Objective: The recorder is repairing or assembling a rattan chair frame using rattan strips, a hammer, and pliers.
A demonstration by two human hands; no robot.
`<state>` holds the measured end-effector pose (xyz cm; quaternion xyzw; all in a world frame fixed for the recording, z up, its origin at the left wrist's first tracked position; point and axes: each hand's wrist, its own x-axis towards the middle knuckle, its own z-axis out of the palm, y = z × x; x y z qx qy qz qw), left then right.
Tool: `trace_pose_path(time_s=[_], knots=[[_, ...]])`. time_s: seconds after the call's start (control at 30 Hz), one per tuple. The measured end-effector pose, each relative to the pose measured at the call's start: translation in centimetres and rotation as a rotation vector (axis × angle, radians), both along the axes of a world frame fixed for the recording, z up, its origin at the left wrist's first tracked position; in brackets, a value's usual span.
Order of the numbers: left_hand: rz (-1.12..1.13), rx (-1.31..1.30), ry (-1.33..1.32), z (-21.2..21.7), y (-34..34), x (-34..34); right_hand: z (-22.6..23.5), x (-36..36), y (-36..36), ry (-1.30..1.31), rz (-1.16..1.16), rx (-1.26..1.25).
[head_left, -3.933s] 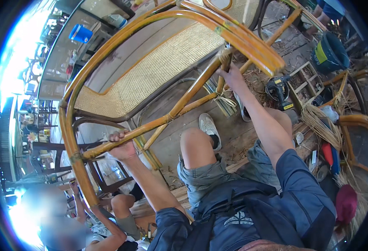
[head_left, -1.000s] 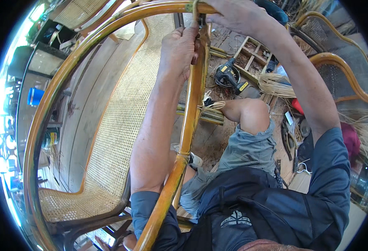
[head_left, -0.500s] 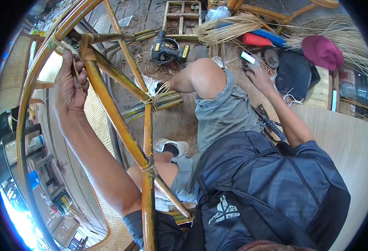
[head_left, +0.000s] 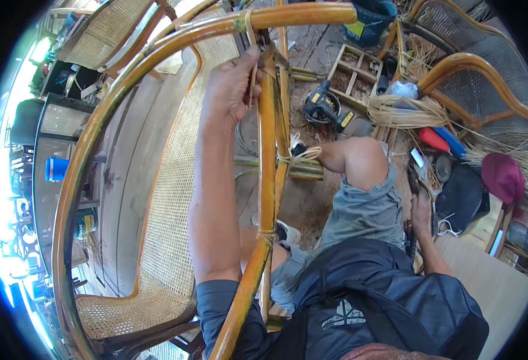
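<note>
My left hand is closed at an upper joint of a glossy brown rattan pole frame. A narrow pale cane strip is pinched in its fingers and runs up over the curved top rail. Brown wrapping covers the joint beside the fingertips. My right hand, low at my right side, is wrapped round a dark hand tool with long slim parts; its exact kind is unclear. Lower on the frame, cane ties with loose ends bind the crossing poles.
A woven cane chair stands left of the frame. On the plank floor are a cordless power tool, a divided wooden box, coiled cane, a blue bucket and a maroon cap. Another rattan chair stands far right.
My view has swung left, so things appear further right. My right hand, earlier reaching out among the floor items, is now nearer my body with the dark tool. The left still pinches the strip.
</note>
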<state>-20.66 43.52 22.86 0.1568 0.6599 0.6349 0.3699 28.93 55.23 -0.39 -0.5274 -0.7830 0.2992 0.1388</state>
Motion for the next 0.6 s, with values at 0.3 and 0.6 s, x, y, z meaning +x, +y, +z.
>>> trace_pose_path(time_s=[0.3, 0.6], knots=[[0.084, -0.087, 0.236, 0.9, 0.2, 2.5, 28.2, -19.9, 5.8, 0.691, 0.586, -0.18], [0.085, -0.111, 0.209, 1.2, 0.5, 2.5, 38.3, -32.6, 5.6, -0.067, 0.804, 0.3]])
